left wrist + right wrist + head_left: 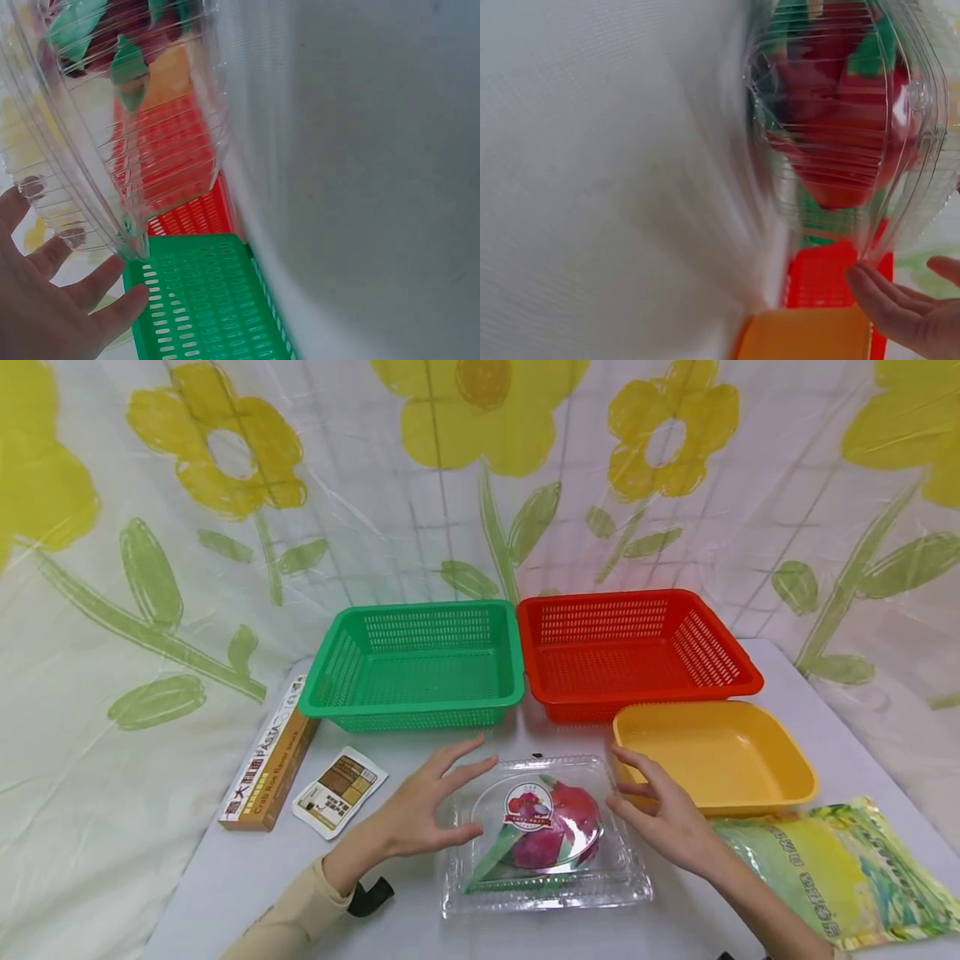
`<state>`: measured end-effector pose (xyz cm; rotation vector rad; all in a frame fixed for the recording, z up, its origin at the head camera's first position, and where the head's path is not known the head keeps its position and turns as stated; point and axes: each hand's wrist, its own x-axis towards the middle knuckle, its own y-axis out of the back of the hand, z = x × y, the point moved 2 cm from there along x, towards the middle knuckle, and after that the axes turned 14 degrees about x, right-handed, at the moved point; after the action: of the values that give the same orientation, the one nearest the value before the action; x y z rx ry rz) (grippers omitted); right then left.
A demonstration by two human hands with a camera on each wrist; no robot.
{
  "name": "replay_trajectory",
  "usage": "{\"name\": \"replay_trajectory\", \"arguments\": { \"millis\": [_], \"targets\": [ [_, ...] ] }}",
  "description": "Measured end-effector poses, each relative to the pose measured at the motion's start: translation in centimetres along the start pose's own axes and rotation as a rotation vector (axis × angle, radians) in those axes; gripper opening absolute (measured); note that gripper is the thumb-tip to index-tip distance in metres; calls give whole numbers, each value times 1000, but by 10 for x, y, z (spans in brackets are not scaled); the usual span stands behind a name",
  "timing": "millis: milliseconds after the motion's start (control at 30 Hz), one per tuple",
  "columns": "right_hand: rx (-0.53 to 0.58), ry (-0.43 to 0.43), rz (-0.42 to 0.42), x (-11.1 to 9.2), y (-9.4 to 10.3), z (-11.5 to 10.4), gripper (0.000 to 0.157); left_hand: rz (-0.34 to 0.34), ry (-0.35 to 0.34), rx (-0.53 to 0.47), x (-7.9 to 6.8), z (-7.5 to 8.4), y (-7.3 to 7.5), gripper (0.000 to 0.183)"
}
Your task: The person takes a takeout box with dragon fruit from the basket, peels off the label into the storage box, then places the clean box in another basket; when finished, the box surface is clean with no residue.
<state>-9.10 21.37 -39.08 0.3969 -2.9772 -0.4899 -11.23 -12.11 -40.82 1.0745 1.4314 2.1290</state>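
A clear plastic clamshell box lies on the table between both hands. Inside it is a pink dragon fruit with green leaves, and a round label is on the lid. My left hand is at the box's left side, fingers spread and thumb apart. In the left wrist view, its fingertips are right at the box's rim. On the right side my right hand has relaxed fingers; in the right wrist view, a fingertip is at the lower corner of the box.
Behind stand a green basket and a red basket, with a yellow tray in front of the red one. A pasta box and a small sachet lie left, a yellow-green bag right. A flowered curtain hangs behind.
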Motion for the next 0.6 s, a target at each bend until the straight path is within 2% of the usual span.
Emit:
{"name": "replay_trajectory", "arguments": {
  "millis": [133, 267, 433, 600],
  "targets": [
    [-45, 37, 14, 2, 1, -4, 61, -32, 16, -15, -4, 1, -4, 79],
    [-160, 102, 39, 6, 1, -7, 61, -53, 14, -19, -7, 4, -7, 82],
    [-308, 219, 73, 12, 0, -14, 59, -47, -5, -21, -8, 4, -11, 82],
    [-357, 276, 75, 21, -4, -25, 55, -31, -18, -23, -9, 2, -13, 81]
  ]
}}
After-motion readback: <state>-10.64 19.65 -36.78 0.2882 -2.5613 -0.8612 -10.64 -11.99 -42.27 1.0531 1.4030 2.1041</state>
